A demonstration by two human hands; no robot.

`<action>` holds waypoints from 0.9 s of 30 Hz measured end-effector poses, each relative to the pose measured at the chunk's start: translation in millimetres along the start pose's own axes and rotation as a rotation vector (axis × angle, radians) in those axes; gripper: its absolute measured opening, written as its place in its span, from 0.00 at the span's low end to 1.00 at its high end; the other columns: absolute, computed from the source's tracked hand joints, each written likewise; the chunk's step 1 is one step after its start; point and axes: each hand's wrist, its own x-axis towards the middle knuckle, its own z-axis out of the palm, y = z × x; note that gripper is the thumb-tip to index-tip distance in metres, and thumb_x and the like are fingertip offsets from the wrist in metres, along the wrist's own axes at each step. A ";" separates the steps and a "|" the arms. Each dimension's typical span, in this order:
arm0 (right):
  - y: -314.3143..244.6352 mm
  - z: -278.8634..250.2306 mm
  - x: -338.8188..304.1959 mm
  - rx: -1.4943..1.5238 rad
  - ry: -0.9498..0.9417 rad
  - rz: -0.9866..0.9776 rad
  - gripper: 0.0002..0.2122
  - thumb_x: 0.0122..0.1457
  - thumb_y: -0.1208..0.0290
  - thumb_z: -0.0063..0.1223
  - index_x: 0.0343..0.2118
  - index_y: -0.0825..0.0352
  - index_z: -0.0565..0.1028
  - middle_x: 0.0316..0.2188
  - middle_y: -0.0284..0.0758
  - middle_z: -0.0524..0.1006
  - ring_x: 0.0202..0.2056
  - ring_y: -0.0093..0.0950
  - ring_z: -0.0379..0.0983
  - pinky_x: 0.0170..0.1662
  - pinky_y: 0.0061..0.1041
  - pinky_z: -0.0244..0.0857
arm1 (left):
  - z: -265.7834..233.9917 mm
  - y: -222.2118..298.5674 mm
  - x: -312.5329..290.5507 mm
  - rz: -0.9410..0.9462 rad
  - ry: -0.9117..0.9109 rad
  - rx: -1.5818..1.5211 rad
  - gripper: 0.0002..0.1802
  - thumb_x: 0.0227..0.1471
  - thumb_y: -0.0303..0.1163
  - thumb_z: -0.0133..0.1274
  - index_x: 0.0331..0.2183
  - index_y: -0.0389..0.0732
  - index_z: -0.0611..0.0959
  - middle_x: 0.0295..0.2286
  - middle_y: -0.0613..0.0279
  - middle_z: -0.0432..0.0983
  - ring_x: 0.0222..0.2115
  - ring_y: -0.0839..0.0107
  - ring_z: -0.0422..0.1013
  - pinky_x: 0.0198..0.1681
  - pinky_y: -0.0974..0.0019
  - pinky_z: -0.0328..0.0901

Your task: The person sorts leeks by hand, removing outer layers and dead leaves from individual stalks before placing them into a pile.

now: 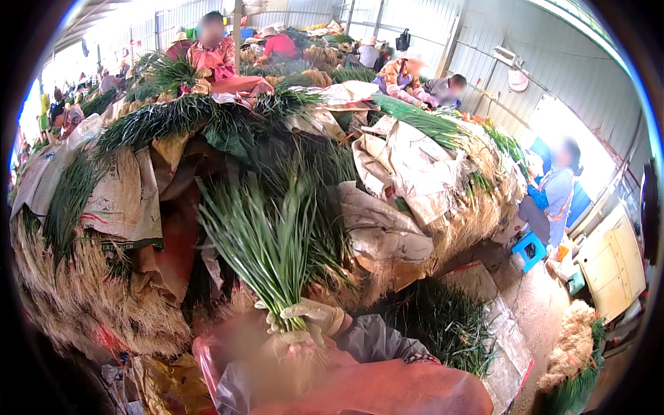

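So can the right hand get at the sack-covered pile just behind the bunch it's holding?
Probably not yet: the right hand is closed around the green bunch, whose leaves stand between it and the pile.

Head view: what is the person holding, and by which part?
A bunch of green chives, gripped near its root end by a gloved hand. Which hand it is, and whether the other also holds, cannot be told.

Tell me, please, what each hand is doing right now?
Right hand: gloved, closed around the green onion bunch.
Left hand: blurred, cannot be told.
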 end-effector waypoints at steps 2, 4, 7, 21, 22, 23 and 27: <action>-15.6 3.8 1.3 -0.021 0.008 0.148 0.22 0.57 0.66 0.53 0.52 0.71 0.68 0.37 0.36 0.76 0.37 0.26 0.74 0.44 0.26 0.68 | 8.2 -1.4 -2.3 0.058 -0.057 -0.176 0.11 0.48 0.32 0.55 0.28 0.33 0.80 0.30 0.54 0.78 0.23 0.76 0.68 0.31 0.75 0.67; -4.3 -2.6 3.7 -0.011 0.040 0.082 0.19 0.57 0.67 0.53 0.50 0.71 0.69 0.37 0.36 0.75 0.37 0.26 0.74 0.41 0.25 0.70 | 0.5 -13.3 -2.7 0.094 0.064 -0.165 0.13 0.53 0.36 0.53 0.28 0.34 0.79 0.29 0.54 0.77 0.29 0.71 0.72 0.36 0.71 0.68; 0.4 -8.7 1.0 -0.150 0.115 0.029 0.19 0.57 0.67 0.53 0.50 0.71 0.69 0.38 0.37 0.75 0.37 0.26 0.74 0.41 0.24 0.70 | 6.3 -24.6 -6.8 0.207 0.150 -0.147 0.12 0.55 0.36 0.53 0.30 0.35 0.78 0.28 0.57 0.76 0.32 0.69 0.73 0.36 0.70 0.68; 41.5 62.8 21.4 -0.541 0.345 0.020 0.20 0.53 0.67 0.58 0.48 0.69 0.71 0.36 0.35 0.76 0.31 0.24 0.74 0.34 0.24 0.68 | 0.4 -43.6 -50.5 0.379 -0.093 -0.424 0.11 0.46 0.31 0.62 0.33 0.40 0.79 0.23 0.67 0.75 0.23 0.80 0.70 0.25 0.75 0.65; 48.7 63.2 25.2 -0.568 0.333 0.008 0.21 0.53 0.67 0.57 0.49 0.70 0.70 0.37 0.36 0.76 0.33 0.25 0.74 0.35 0.25 0.69 | -9.3 -47.8 -46.3 0.374 -0.087 -0.379 0.11 0.46 0.31 0.61 0.33 0.40 0.79 0.23 0.67 0.75 0.23 0.80 0.70 0.26 0.75 0.65; 52.9 69.9 29.3 -0.587 0.297 -0.013 0.22 0.54 0.67 0.56 0.50 0.70 0.69 0.38 0.37 0.76 0.35 0.26 0.74 0.36 0.25 0.69 | -12.4 -52.6 -50.5 0.379 -0.052 -0.316 0.10 0.46 0.30 0.61 0.32 0.40 0.79 0.24 0.67 0.75 0.23 0.80 0.70 0.26 0.75 0.66; 63.0 143.9 37.2 -0.635 -0.039 0.031 0.24 0.56 0.69 0.51 0.55 0.73 0.65 0.44 0.41 0.74 0.41 0.28 0.73 0.42 0.27 0.69 | 36.0 -76.5 -134.9 0.730 0.548 -0.173 0.09 0.42 0.28 0.61 0.29 0.38 0.80 0.23 0.68 0.74 0.25 0.80 0.70 0.27 0.75 0.65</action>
